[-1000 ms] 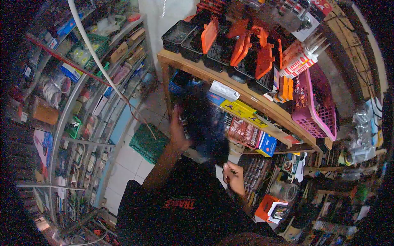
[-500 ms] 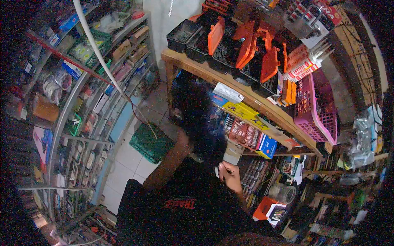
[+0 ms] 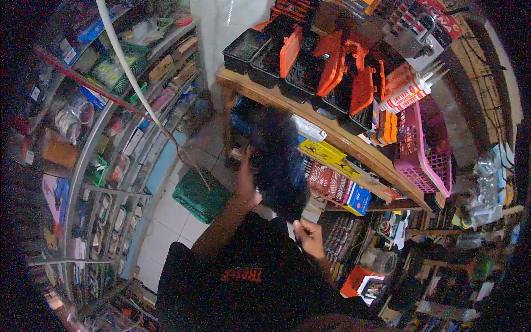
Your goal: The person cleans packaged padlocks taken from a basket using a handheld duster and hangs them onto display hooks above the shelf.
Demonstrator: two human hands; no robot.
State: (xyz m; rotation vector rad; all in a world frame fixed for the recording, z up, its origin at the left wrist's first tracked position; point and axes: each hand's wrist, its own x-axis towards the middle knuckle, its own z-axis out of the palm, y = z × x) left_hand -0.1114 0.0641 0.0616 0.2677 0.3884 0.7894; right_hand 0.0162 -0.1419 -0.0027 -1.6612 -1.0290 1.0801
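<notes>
A dark, glossy thing like a black plastic bag (image 3: 279, 171) hangs in front of my chest, blurred, its contents hidden. My left hand (image 3: 247, 180) is raised along the bag's left side, fingers pointing upward and smeared by motion; its grip is unclear. At the lower right edge of the bag, my right hand (image 3: 311, 237) is closed, thumb on top, seemingly pinching the bag's edge. Something pale shows beside the right thumb, too small to name.
A wooden shelf (image 3: 332, 130) ahead carries black bins with orange lids (image 3: 330, 63), sealant tubes (image 3: 408, 91) and a pink basket (image 3: 423, 155). Glass shelving (image 3: 105, 133) with goods lines the left. A green basket-like object (image 3: 202, 196) sits low near the tiled floor (image 3: 168, 218).
My left hand has risen along the dark bag, and the bag has shifted and changed shape. My right hand has stayed almost in place, closed.
</notes>
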